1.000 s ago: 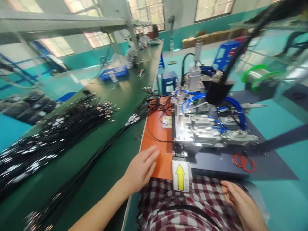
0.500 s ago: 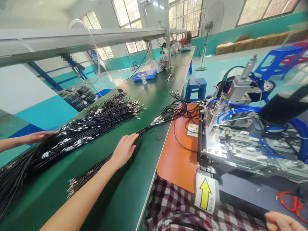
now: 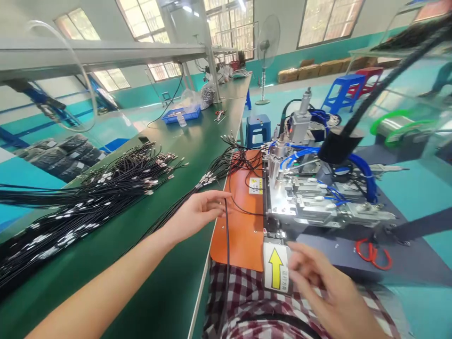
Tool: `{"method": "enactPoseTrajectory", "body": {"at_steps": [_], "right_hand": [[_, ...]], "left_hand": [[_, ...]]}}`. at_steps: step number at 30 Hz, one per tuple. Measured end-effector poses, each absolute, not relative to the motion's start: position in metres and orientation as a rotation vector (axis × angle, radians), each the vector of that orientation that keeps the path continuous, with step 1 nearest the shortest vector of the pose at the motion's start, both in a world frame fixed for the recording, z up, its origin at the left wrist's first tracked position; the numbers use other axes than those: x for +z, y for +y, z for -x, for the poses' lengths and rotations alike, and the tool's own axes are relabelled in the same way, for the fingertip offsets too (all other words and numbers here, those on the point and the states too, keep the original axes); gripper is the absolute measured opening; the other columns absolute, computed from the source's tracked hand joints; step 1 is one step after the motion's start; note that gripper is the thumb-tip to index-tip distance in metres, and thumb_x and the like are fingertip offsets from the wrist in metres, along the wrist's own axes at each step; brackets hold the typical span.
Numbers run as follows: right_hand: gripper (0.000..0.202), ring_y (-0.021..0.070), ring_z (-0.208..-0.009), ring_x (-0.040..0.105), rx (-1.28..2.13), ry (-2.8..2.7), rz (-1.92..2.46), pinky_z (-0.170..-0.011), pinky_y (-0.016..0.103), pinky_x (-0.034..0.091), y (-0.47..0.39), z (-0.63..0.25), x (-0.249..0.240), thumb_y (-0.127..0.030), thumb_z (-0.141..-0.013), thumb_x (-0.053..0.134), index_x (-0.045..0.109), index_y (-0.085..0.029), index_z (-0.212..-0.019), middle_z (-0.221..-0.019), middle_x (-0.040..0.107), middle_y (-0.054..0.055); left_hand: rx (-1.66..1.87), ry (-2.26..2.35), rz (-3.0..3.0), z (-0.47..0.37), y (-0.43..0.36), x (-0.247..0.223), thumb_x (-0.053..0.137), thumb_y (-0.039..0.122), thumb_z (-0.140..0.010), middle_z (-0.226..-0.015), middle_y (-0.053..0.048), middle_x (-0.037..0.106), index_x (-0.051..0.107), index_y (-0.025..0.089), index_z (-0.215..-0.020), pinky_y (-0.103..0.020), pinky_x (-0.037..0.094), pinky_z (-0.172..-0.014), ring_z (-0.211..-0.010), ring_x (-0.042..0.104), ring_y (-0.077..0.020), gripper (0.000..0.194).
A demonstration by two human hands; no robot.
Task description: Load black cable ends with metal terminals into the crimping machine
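My left hand reaches over the front edge of the green table with a black cable between its fingertips. The cable hangs down across an orange board onto my lap. Under and beyond this hand lies a thin bundle of black cables with white connectors, its far ends fanned over the board. My right hand is slightly blurred beside a guard with a yellow arrow. Its fingers are bent and apart, and I see nothing in them. A larger heap of black cables lies at the left.
A metal machine with blue air hoses stands right of the orange board. Red-handled scissors lie on its base. Farther along the table are a blue tray and a small bottle. Beyond it stands a blue stool.
My left hand has left the thin bundle and moved right, now with a single cable. The right hand has come in from the lower right. Another person's hand at the left has gone from view.
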State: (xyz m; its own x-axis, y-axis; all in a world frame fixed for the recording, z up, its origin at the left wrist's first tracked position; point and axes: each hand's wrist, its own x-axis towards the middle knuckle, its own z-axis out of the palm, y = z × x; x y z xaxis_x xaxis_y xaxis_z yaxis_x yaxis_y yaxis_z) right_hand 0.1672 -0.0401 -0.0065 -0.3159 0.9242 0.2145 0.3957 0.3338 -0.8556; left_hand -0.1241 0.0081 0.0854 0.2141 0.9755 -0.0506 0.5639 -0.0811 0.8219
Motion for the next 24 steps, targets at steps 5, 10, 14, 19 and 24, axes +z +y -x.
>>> {"method": "enactPoseTrajectory", "body": {"at_steps": [5,10,14,19,24], "right_hand": [[0.042,0.0177,-0.065,0.061,0.667,-2.115,0.834,-0.06,0.032,0.051,-0.04,-0.117,0.015,-0.02,-0.088,0.054,0.048,-0.025,-0.129,-0.092,0.065,0.007],[0.009,0.0129,-0.063,0.055,1.026,-1.753,0.87,-0.058,0.025,0.045,-0.038,-0.14,0.017,-0.02,-0.088,0.054,0.062,-0.021,-0.092,-0.076,0.059,0.002],[0.006,0.0078,-0.051,0.05,1.487,-1.175,1.094,-0.048,0.02,0.039,-0.03,-0.151,0.007,-0.025,-0.084,0.061,0.06,-0.019,-0.083,-0.066,0.058,-0.003],[0.009,0.0064,-0.048,0.05,1.75,-1.095,1.02,-0.046,0.02,0.038,-0.027,-0.139,-0.004,-0.026,-0.08,0.064,0.065,-0.017,-0.084,-0.069,0.064,-0.002],[0.017,0.0065,-0.046,0.046,1.725,-0.939,1.078,-0.045,0.019,0.039,-0.019,-0.145,-0.006,-0.03,-0.072,0.072,0.064,-0.017,-0.08,-0.056,0.055,-0.006]], "left_hand": [[0.664,1.78,-2.109,0.102,0.014,0.057,0.053,0.027,-0.086,-0.085,-0.004,0.065,0.066,0.018,-0.091,-0.029,0.047,-0.069,-0.073,0.06,-0.0152,0.016],[0.208,1.987,-2.536,0.125,-0.005,0.049,0.042,0.034,-0.093,-0.083,-0.005,0.059,0.065,0.018,-0.088,-0.032,0.043,-0.063,-0.075,0.058,-0.0202,0.028],[-0.029,1.925,-2.75,0.12,-0.024,0.045,0.043,0.033,-0.09,-0.085,-0.009,0.061,0.064,0.018,-0.078,-0.042,0.045,-0.069,-0.085,0.058,-0.0307,0.028],[0.353,1.37,-2.253,0.062,-0.044,0.035,0.045,0.035,-0.094,-0.109,-0.006,0.064,0.047,0.024,-0.122,-0.029,0.05,-0.08,-0.097,0.061,-0.0195,0.031],[0.486,1.329,-1.807,0.038,-0.043,0.02,0.041,0.031,-0.096,-0.089,0.001,0.065,0.054,0.024,-0.1,-0.02,0.046,-0.066,-0.078,0.06,-0.0127,0.016]]}}
